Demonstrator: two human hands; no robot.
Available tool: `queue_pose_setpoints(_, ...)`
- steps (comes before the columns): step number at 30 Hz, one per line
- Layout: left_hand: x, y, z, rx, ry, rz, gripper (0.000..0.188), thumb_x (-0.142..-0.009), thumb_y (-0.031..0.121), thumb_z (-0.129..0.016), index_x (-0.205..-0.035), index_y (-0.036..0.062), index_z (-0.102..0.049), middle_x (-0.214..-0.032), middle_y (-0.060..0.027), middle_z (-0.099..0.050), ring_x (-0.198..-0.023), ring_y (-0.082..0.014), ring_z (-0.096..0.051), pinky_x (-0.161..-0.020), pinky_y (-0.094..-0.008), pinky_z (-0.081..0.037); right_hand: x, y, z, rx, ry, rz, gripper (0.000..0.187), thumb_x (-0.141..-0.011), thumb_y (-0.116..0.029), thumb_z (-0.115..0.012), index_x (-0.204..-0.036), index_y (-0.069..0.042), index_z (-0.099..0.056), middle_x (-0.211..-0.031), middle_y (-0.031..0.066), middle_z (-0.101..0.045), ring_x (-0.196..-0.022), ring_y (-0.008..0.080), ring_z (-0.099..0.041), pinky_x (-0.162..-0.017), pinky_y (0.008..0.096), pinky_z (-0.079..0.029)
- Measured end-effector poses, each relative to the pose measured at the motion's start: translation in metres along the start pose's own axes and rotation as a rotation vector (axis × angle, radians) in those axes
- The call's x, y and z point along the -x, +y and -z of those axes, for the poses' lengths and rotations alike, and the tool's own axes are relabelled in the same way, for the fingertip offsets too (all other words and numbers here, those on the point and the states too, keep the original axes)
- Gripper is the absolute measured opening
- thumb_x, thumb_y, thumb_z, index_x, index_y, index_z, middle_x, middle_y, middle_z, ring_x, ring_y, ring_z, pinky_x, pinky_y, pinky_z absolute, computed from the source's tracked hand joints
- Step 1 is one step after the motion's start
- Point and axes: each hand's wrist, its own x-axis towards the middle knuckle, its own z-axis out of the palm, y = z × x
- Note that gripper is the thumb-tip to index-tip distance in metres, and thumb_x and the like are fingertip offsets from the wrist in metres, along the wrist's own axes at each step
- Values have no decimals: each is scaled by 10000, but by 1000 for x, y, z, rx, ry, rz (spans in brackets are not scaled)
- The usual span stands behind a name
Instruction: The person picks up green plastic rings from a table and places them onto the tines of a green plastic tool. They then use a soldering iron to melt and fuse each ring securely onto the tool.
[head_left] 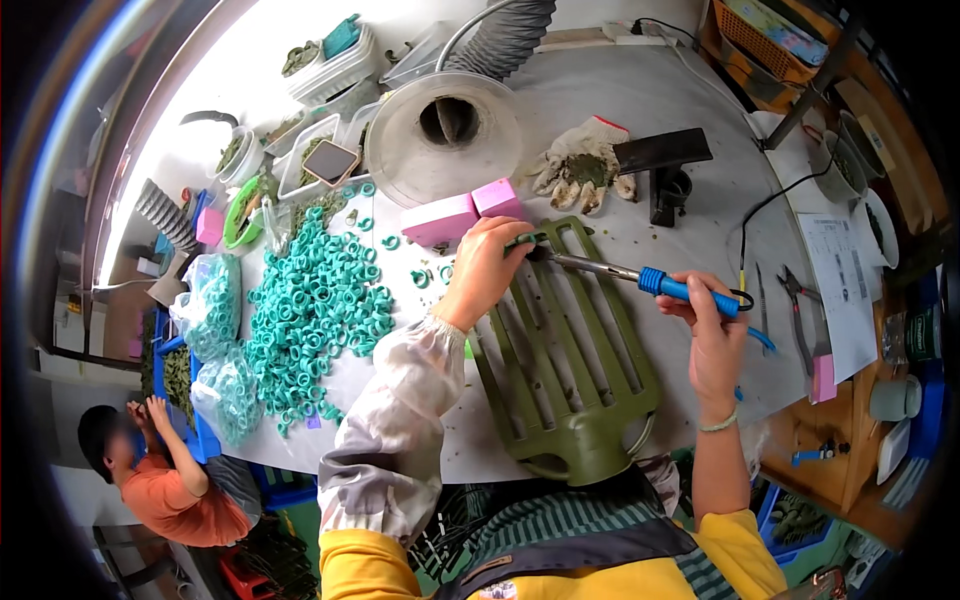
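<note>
My right hand [712, 335] is closed around the blue handle of a soldering iron [610, 269], whose metal shaft points left. Its tip meets a small dark green piece [518, 241] pinched in the fingers of my left hand [483, 268]. Whether that piece is a ring I cannot make out. Both hands work above the far end of an olive-green slotted plastic frame [583, 440], which lies on the table in front of me. Just beyond my left hand are pink blocks [440, 220]. A heap of teal plastic rings [310, 315] spreads to the left, with a few loose ones near my wrist.
Behind the blocks stands a clear funnel hood [400, 130] with a grey hose [515, 40]. A stained glove [590, 165] and a black stand [665, 160] lie farther right, pliers [797, 310] at the right edge. Bagged rings [210, 305] sit left; a person in orange [180, 500] sits beyond.
</note>
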Motion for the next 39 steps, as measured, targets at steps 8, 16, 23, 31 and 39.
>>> queue_pose_setpoints(8,3,-3,8,-22,-25,-24,256,-837,83,-725,-1085,22,-703,-1094,-144,-696,-1009,-338,-647,-884,-385,-513,8,-28,4,107,9,20,205,-975,-120,-574,-944,65,-656,-920,80,-665,-724,181,-698,-686,302,-582)
queue_pose_setpoints(16,53,-58,82,-273,106,327,206,-836,94,-744,-1012,21,-667,-927,-114,-637,-774,-248,-658,-708,-343,-534,23,-40,10,99,17,-24,214,-977,-138,-558,-926,41,-663,-908,79,-667,-702,170,-683,-662,301,-571)
queue_pose_setpoints(23,93,-81,75,-134,40,259,229,-846,25,-691,-1075,35,-696,-1045,-123,-647,-834,-247,-694,-729,-314,-572,27,-42,7,101,-13,-29,219,-980,-145,-554,-927,37,-664,-917,86,-670,-698,172,-680,-662,299,-566)
queue_pose_setpoints(31,88,-60,105,611,37,699,254,-925,69,-639,-1162,-14,-674,-1054,-23,-690,-977,-121,-656,-856,-249,-498,28,-42,11,115,8,-17,223,-986,-151,-553,-952,36,-670,-936,92,-681,-698,175,-681,-671,306,-564)
queue_pose_setpoints(39,42,9,74,423,-76,315,263,-909,45,-683,-1172,36,-682,-1073,-34,-623,-834,-78,-585,-727,-233,-475,22,-47,20,131,27,18,232,-988,-159,-561,-958,45,-668,-922,88,-678,-734,172,-685,-705,307,-563)
